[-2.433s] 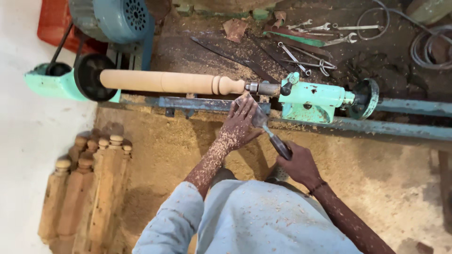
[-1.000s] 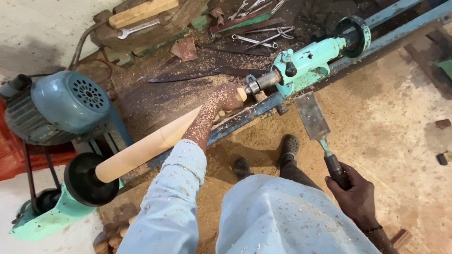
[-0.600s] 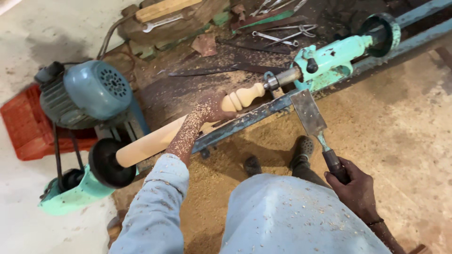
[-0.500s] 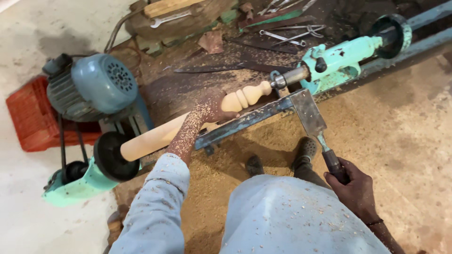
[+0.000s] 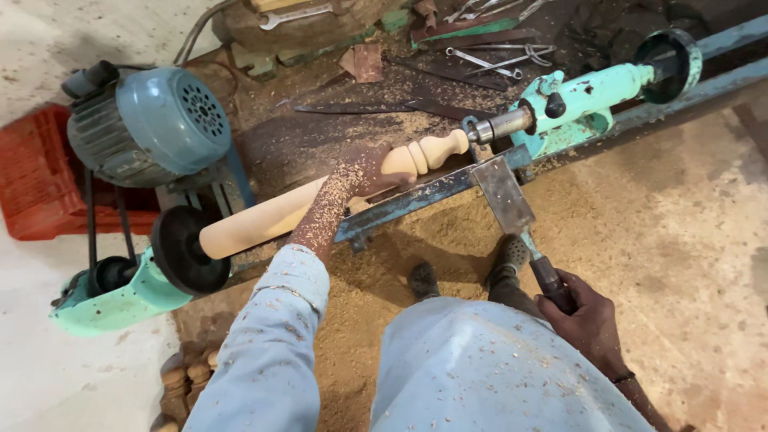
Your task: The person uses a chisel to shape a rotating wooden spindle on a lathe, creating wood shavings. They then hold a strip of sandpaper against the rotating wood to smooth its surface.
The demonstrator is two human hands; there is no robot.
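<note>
Pale wooden spindle (image 5: 280,214) showed beads turned only at its tailstock end; remainder plain. Left hand (image 5: 364,168) gripped spindle; right hand (image 5: 588,316) clenched broad flat chisel (image 5: 512,204).

Pale turned spindle (image 5: 320,204) mounted on lathe; wide-bladed chisel (image 5: 512,204) angled.

**Wood, metal and dust**

We see a pale, smooth wooden spindle (image 5: 320,204), a dull grey metal chisel blade (image 5: 502,194) with a dark handle, matt green painted lathe castings (image 5: 588,96), a glossy blue motor housing (image 5: 160,128), and rough sawdust (image 5: 448,232) everywhere.
</note>
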